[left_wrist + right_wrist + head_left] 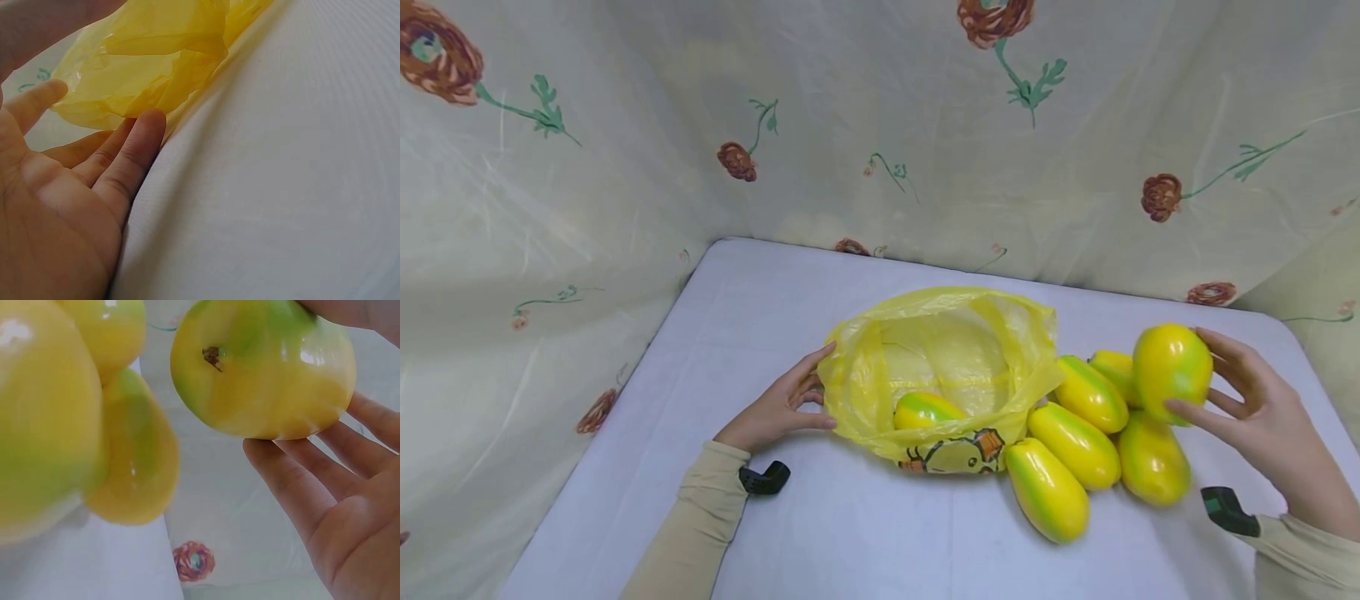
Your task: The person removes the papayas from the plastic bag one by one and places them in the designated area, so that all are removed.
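A yellow plastic bag [850, 400] with a cartoon print stands with its mouth spread wide. Inside it lies one glossy yellow-green fruit [925, 410], shaped like a mango or small papaya. My left hand [782, 404] rests against the bag's left side, its fingers [134, 150] extended along the plastic. On the right, my right hand [1262, 400] holds another such fruit [1172, 367] between thumb and fingers, above the pile. Its brown stem end shows in the right wrist view. Several more of these fruits [1075, 446] lie together against the bag's right side.
The table [865, 533] has a white cloth cover. Flower-patterned curtains [880, 108] hang behind it and at both sides. A small black device sits at each wrist, the left one [765, 478] over the table.
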The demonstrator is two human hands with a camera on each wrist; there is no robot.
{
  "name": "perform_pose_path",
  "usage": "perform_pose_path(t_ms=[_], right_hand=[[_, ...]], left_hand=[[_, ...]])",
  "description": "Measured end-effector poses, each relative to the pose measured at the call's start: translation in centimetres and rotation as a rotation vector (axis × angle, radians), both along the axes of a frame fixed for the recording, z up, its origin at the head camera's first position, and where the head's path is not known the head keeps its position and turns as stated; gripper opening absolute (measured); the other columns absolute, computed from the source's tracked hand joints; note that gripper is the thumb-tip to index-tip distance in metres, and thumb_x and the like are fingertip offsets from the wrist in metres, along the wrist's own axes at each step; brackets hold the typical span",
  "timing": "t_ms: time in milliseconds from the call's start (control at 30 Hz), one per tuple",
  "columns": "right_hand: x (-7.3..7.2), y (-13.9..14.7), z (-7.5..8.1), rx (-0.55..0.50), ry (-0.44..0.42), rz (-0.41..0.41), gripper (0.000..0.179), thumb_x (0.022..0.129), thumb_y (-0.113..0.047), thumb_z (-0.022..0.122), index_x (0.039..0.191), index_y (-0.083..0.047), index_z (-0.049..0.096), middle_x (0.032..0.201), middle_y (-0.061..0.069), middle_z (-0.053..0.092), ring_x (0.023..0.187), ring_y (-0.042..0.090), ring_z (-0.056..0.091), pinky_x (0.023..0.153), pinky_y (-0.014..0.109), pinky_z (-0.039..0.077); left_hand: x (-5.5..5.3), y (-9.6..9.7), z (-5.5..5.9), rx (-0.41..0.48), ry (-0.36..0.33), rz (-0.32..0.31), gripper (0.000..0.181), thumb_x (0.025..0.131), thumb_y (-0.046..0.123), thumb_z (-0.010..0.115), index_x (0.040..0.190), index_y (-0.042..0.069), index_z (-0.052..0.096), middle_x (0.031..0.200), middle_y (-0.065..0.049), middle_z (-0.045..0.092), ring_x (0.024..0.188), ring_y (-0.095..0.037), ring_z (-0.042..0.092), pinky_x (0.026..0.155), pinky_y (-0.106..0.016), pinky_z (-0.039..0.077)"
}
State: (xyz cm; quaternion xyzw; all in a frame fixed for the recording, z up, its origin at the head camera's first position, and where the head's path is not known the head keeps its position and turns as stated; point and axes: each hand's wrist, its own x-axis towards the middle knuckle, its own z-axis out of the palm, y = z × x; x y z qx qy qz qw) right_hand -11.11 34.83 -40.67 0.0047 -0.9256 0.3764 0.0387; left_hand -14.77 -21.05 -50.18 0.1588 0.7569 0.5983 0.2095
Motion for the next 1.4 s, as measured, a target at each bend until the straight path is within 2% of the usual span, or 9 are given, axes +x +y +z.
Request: perform_pose_path(t_ms=[167,367,500,733,933,1133,1333,1400], right_hand=[[0.4,0.7,-0.3,0.000,0.006,-0.017,0.090,0.094,-0.014,0.078,0.165,-0.032,0.026,0.170,-0.015,0.026,0.150,0.004,0.033,0.091,-0.005,0.035],[0.9,1.2,-0.8,-0.015,-0.013,-0.040,0.089,0.095,-0.013,0.076,0.165,-0.031,0.024,0.171,-0.015,0.020,0.156,0.012,0.028,0.093,-0.004,0.035],[1.4,1.8,-1.2,-0.020,0.009,-0.049,0.090,0.094,-0.009,0.076,0.165,-0.029,0.025,0.171,-0.014,0.022,0.153,0.006,0.029,0.092,-0.005,0.035],[1.9,2.9,-2.0,0.007,-0.034,-0.088,0.089,0.095,-0.019,0.077,0.165,-0.030,0.024,0.171,-0.012,0.023,0.153,0.005,0.030,0.091,-0.006,0.035],[2.7,3.5,-2.8,0.030,-0.060,-0.084,0.088,0.097,-0.018,0.074,0.166,-0.027,0.021,0.173,-0.008,0.020,0.154,0.004,0.027,0.095,-0.006,0.032],[3.4,4.2,-3.7,0.064,-0.106,-0.096,0.087,0.099,-0.022,0.071,0.167,-0.024,0.017,0.175,0.004,0.014,0.161,0.025,0.017,0.096,-0.008,0.027],[4.1,4.6,-4.3,0.088,-0.161,-0.099,0.088,0.100,-0.028,0.069,0.167,-0.016,0.013,0.173,0.022,0.011,0.155,0.044,0.016,0.093,-0.010,0.026],[4.2,4.8,-4.4,0.088,-0.179,-0.096,0.089,0.101,-0.028,0.069,0.167,-0.012,0.013,0.171,0.026,0.011,0.153,0.049,0.015,0.098,-0.009,0.026]], left_hand=[[-0.1,0.0,0.0,-0.004,-0.011,0.005,0.106,0.084,0.021,0.088,0.162,0.047,0.020,0.144,-0.010,0.057,0.117,-0.025,0.060,0.107,-0.035,0.048],[-0.1,0.1,-0.1,-0.010,-0.018,0.010,0.105,0.084,0.022,0.088,0.161,0.048,0.021,0.144,-0.009,0.058,0.117,-0.026,0.061,0.108,-0.039,0.048],[-0.1,0.1,0.0,-0.009,-0.007,0.006,0.105,0.085,0.020,0.087,0.162,0.045,0.021,0.144,-0.011,0.058,0.116,-0.026,0.061,0.107,-0.037,0.048],[0.0,0.1,0.1,-0.002,-0.011,0.002,0.106,0.085,0.018,0.087,0.163,0.043,0.020,0.149,-0.013,0.054,0.117,-0.026,0.060,0.108,-0.041,0.048],[-0.1,0.1,-0.1,0.004,-0.012,0.005,0.106,0.084,0.017,0.087,0.162,0.046,0.020,0.148,-0.011,0.056,0.115,-0.027,0.062,0.108,-0.039,0.048],[-0.1,0.0,-0.2,0.004,-0.003,0.004,0.108,0.084,0.016,0.087,0.163,0.043,0.019,0.148,-0.013,0.056,0.113,-0.025,0.063,0.107,-0.036,0.049],[-0.1,0.1,-0.1,0.002,-0.008,0.007,0.107,0.084,0.016,0.087,0.163,0.043,0.020,0.149,-0.012,0.055,0.113,-0.025,0.062,0.103,-0.029,0.050],[-0.1,0.1,-0.1,0.000,-0.015,0.010,0.107,0.084,0.017,0.087,0.163,0.045,0.020,0.150,-0.010,0.054,0.114,-0.026,0.062,0.103,-0.028,0.050]])
